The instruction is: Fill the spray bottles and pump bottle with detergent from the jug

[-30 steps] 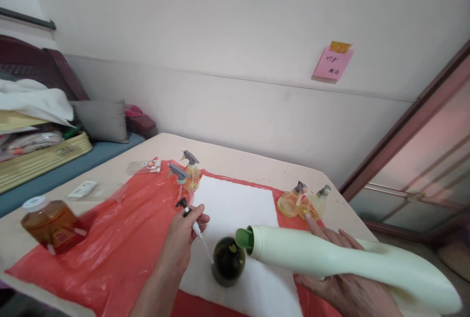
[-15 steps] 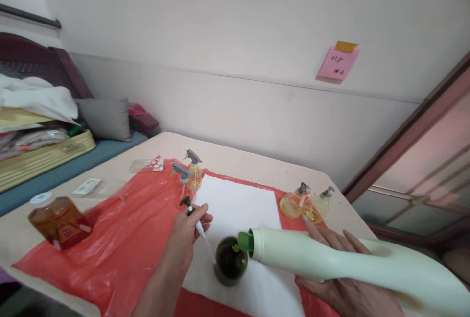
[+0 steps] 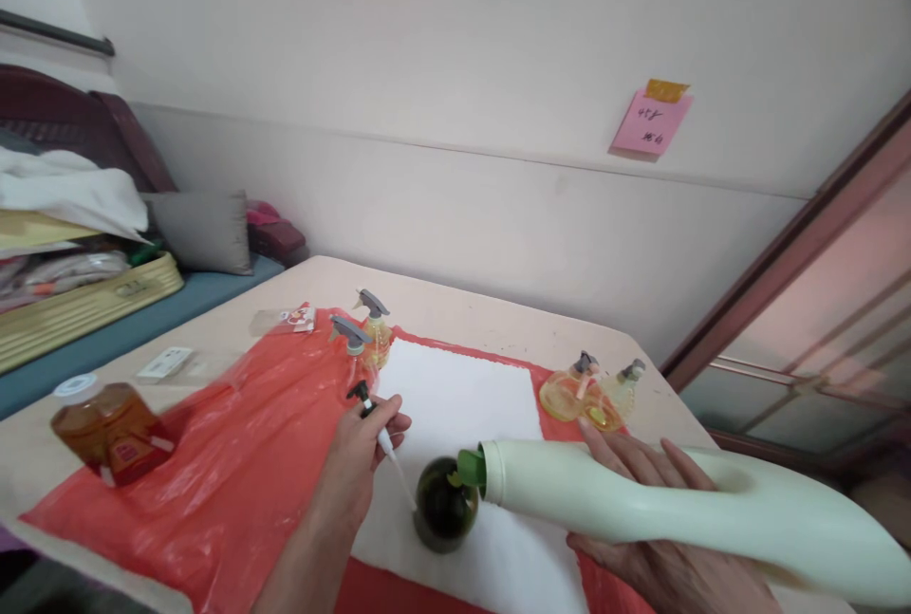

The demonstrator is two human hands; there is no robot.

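Note:
My left hand (image 3: 370, 438) is closed around a pump dispenser top (image 3: 384, 441) with a black head; its clear dip tube slants down beside a round dark green bottle (image 3: 446, 510). With my right hand (image 3: 641, 500) I grip a large pale green jug (image 3: 569, 491), tilted nearly level. The jug's green spout (image 3: 470, 468) is over the top of the round bottle. Whether liquid is flowing I cannot tell. The bottle stands on a white sheet (image 3: 470, 396), which lies on red plastic film (image 3: 234, 462).
Spray bottles stand behind my left hand (image 3: 376, 339) and at the right (image 3: 566, 393). An amber liquid bottle (image 3: 114, 434) with a white cap is at the left. A clear packet (image 3: 297, 318) and a small card (image 3: 166, 363) lie farther back. A pink note (image 3: 649, 124) is on the wall.
Almost nothing differs. The whole view has shifted slightly, while the jug stays tilted over the round bottle and the pump top stays in my left hand.

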